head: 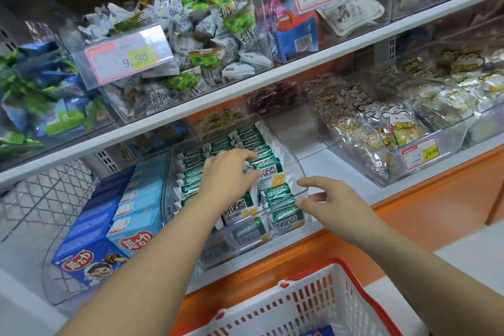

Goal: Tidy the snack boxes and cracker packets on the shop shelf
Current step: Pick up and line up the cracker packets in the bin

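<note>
spreading over shiny green-and-white cracker packets (272,172) (in a clear bin (296,165)), left hand (226,174) and right hand (330,200) are open, empty.

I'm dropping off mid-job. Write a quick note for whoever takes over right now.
Left hand: open, fingers spread over the cracker packets in the clear bin; nothing visibly held.
Right hand: open, thumb and forefinger at the bin's front rim.
Snack boxes: lined up left of the bin.
Done: boxes look tidy; back packets stand in rows.
Left: front packets lie askew; straighten them.
</note>
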Action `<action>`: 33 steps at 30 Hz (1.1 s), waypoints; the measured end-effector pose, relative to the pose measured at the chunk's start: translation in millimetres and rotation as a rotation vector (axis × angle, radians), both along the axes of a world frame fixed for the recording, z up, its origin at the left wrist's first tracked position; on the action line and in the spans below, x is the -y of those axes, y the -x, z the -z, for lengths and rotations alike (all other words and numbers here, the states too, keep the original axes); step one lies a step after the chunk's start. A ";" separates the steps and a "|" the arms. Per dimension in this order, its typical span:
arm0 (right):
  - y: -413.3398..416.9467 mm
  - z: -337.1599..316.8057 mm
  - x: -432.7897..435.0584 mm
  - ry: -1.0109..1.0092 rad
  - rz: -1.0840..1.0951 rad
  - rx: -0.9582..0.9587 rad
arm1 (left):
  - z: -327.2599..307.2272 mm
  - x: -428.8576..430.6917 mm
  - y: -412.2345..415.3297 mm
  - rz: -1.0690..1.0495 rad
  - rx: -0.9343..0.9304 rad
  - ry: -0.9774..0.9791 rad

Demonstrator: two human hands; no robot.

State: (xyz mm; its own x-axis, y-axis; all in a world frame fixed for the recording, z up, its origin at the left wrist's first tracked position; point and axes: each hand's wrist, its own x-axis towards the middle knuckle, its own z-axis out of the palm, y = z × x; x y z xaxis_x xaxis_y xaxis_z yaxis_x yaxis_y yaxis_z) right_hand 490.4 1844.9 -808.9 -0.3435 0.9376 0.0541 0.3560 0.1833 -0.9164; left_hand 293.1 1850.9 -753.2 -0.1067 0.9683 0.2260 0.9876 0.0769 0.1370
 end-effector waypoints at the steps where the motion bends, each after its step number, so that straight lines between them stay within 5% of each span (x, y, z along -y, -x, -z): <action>1: -0.5 -0.6 0.2 0.005 -0.007 -0.002 | 0.9 -10.7 -4.5 0.012 -0.006 0.025; 9: -4.8 -3.2 -2.8 0.061 -0.069 0.005 | 10.2 -51.8 -27.5 0.026 -0.267 0.159; 16: -12.5 -20.9 -0.3 -0.219 0.132 -0.076 | -12.9 1.3 -29.7 0.065 0.170 -0.261; 19: -13.5 -33.9 6.5 -0.399 0.049 -0.204 | -11.5 32.3 -34.0 0.197 0.256 -0.318; 33: -20.3 -45.5 31.0 -0.569 -0.043 -0.229 | -16.6 87.0 -41.3 0.298 -0.016 -0.485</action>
